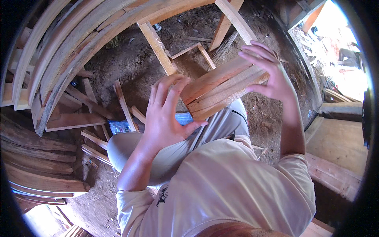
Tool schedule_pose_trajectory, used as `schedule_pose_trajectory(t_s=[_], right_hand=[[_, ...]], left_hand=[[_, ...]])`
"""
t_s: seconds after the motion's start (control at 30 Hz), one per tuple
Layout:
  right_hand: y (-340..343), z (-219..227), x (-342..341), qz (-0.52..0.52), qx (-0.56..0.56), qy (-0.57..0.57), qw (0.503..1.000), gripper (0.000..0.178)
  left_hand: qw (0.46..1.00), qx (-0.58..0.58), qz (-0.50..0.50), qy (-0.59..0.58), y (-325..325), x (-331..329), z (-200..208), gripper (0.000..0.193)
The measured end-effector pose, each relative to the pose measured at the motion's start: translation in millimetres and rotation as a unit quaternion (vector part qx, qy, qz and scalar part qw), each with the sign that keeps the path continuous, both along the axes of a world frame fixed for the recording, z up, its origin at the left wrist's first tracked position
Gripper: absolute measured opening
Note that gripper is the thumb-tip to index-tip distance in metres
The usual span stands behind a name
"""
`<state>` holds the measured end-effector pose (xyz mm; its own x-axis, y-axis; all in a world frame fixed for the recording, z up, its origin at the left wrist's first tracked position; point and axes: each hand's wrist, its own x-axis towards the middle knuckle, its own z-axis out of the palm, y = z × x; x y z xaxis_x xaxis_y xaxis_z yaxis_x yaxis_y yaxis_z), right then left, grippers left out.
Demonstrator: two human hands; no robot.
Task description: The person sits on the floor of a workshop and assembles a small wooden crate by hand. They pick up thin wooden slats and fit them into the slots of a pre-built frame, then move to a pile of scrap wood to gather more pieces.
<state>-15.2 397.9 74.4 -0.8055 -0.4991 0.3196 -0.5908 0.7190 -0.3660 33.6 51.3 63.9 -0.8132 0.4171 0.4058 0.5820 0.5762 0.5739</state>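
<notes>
the wooden block [225, 87] is between my two hands, between one and two o'clock from the middle of my view, its length running from eight toward two. i'd expect it to feel stiff, solid and moderately heavy, hard to break; the sawn faces should grip dry rather than slip, though splinters seem possible. the ends look best to take hold of, fingers on the upper edge, thumb on the lower. my left hand [164, 106] holds the eight o'clock end that way, and my right hand [268, 73], fingers spread, holds the two o'clock end. it looks like pieces laid together: a smoother orange-brown strip toward eleven o'clock, paler, rougher wood with wavy grain toward five, and a dark seam between them.
</notes>
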Motion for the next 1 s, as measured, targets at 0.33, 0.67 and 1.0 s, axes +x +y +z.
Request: schedule_pose_trajectory(t_s=[0.33,0.67,1.0], right_hand=[[8,-11,9,-0.009,0.007,0.026,1.0,0.071],[9,-15,8,-0.013,-0.022,0.021,0.999,0.071],[2,-13,13,-0.03,0.02,0.01,0.999,0.065]], left_hand=[[0.998,-0.044,-0.017,0.05,0,-2,-4,0.073],[0.998,-0.046,-0.022,0.047,3,-3,-6,0.076],[0.965,0.192,0.158,-0.083,-177,-24,16,0.076]])
